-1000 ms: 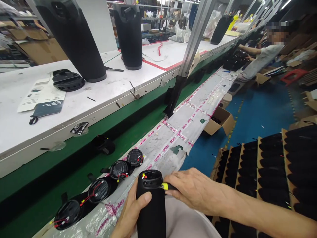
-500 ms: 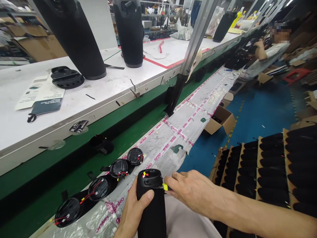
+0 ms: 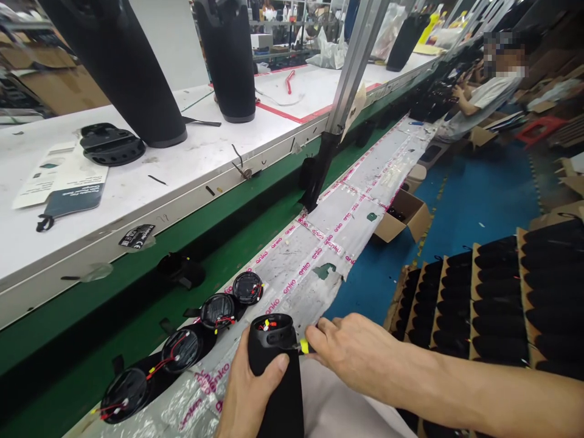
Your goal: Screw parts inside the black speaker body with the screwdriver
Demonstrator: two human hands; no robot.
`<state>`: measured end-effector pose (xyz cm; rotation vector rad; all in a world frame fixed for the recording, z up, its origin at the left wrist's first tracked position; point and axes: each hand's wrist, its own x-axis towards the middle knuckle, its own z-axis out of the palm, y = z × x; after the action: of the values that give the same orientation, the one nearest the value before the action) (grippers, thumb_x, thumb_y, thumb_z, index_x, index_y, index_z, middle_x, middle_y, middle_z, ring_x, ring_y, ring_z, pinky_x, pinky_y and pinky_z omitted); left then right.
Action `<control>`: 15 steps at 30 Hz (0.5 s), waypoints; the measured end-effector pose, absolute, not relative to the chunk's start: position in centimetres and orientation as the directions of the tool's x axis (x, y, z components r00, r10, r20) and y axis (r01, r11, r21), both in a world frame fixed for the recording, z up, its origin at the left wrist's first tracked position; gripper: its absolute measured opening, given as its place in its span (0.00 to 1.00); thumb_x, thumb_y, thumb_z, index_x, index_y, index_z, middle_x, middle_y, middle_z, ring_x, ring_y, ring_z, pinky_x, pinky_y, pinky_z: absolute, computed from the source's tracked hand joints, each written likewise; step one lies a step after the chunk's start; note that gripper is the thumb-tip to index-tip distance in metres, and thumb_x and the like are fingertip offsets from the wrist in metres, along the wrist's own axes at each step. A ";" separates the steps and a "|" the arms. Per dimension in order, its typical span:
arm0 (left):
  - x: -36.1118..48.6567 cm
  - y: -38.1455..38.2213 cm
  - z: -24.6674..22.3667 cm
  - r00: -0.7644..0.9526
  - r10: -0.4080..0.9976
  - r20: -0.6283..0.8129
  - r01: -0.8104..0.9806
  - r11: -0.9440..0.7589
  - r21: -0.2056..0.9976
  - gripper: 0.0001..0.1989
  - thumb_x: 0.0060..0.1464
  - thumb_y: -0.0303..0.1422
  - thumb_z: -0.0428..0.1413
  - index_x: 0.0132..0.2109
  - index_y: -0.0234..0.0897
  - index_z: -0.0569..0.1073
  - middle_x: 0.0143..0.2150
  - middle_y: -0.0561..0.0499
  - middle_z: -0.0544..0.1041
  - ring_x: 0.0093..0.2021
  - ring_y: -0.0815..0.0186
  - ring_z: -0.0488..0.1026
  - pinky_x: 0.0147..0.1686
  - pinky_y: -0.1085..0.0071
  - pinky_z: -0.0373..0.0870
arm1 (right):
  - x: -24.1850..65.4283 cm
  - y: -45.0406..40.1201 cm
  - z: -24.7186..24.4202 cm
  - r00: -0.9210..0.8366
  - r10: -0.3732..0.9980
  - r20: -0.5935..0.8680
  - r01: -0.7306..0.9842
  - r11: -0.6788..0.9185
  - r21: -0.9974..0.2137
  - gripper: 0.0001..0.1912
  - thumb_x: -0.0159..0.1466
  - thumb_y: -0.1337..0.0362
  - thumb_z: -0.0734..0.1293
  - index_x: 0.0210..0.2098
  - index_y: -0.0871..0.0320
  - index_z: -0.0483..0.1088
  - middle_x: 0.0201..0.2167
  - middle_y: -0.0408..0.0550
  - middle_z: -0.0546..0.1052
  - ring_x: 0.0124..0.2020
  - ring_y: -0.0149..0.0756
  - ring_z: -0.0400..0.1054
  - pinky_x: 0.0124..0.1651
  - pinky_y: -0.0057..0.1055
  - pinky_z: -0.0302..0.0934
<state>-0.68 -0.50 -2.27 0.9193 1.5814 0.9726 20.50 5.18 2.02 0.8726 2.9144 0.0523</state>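
My left hand (image 3: 255,383) is wrapped around a black cloth-covered speaker body (image 3: 283,401), its thumb lying across the front. The body stands nearly upright in front of me, its open end up, with red, white and yellow wire plugs showing inside. My right hand (image 3: 340,350) is closed around a small tool with a yellow end (image 3: 304,346). A thin dark part of that tool reaches the right side of the speaker's plastic rim. Most of the tool is hidden in the fingers, so its kind cannot be made out.
Several round black speaker parts (image 3: 181,350) with red wires line the left edge of the plastic-covered bench (image 3: 314,243). Finished-looking speakers (image 3: 228,67) stand on the white shelf (image 3: 182,170). Cartons of black cylinders (image 3: 497,304) are at right. Another person (image 3: 488,100) sits further along.
The view has shifted slightly. The speaker body leans a little more to the left, and the yellow-ended tool stays at the right side of its rim. Both hands keep their hold.
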 end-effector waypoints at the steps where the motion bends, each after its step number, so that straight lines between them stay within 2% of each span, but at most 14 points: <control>1: -0.6 -0.5 -2.3 -0.194 0.912 -0.362 0.095 0.384 0.918 0.35 0.49 0.52 0.65 0.59 0.38 0.73 0.59 0.40 0.78 0.63 0.41 0.69 0.66 0.44 0.58 | 20.4 5.1 1.9 -0.830 0.551 -0.091 0.546 0.835 0.069 0.09 0.70 0.64 0.67 0.41 0.56 0.61 0.27 0.41 0.68 0.20 0.35 0.61 0.21 0.42 0.32; 5: -0.8 -0.6 -2.5 -0.238 0.892 -0.384 0.123 0.419 0.899 0.39 0.48 0.52 0.65 0.61 0.36 0.70 0.61 0.38 0.76 0.66 0.41 0.67 0.67 0.44 0.57 | 20.4 5.1 1.9 -0.843 0.525 -0.115 0.520 0.851 0.075 0.08 0.68 0.68 0.67 0.42 0.57 0.61 0.27 0.41 0.68 0.21 0.36 0.61 0.19 0.42 0.33; 9: -1.2 -0.4 -3.0 -0.101 0.910 -0.402 0.190 0.414 0.890 0.41 0.48 0.52 0.66 0.64 0.36 0.67 0.64 0.37 0.73 0.68 0.42 0.65 0.68 0.45 0.56 | 20.6 5.3 1.6 -0.859 0.489 -0.154 0.485 0.872 0.066 0.13 0.60 0.74 0.69 0.40 0.57 0.62 0.28 0.42 0.68 0.22 0.36 0.63 0.18 0.41 0.34; 15: -1.4 0.2 -4.0 -0.152 0.913 -0.380 0.103 0.397 0.912 0.40 0.46 0.50 0.68 0.62 0.36 0.71 0.64 0.37 0.74 0.69 0.38 0.63 0.70 0.44 0.52 | 20.5 6.5 1.1 -0.839 0.525 -0.146 0.526 0.850 0.030 0.04 0.72 0.65 0.64 0.41 0.58 0.63 0.27 0.43 0.72 0.20 0.36 0.66 0.20 0.40 0.38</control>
<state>-1.42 0.25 -3.98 0.9318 1.5626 0.9284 20.48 6.54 1.10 0.8223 2.8776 -0.0169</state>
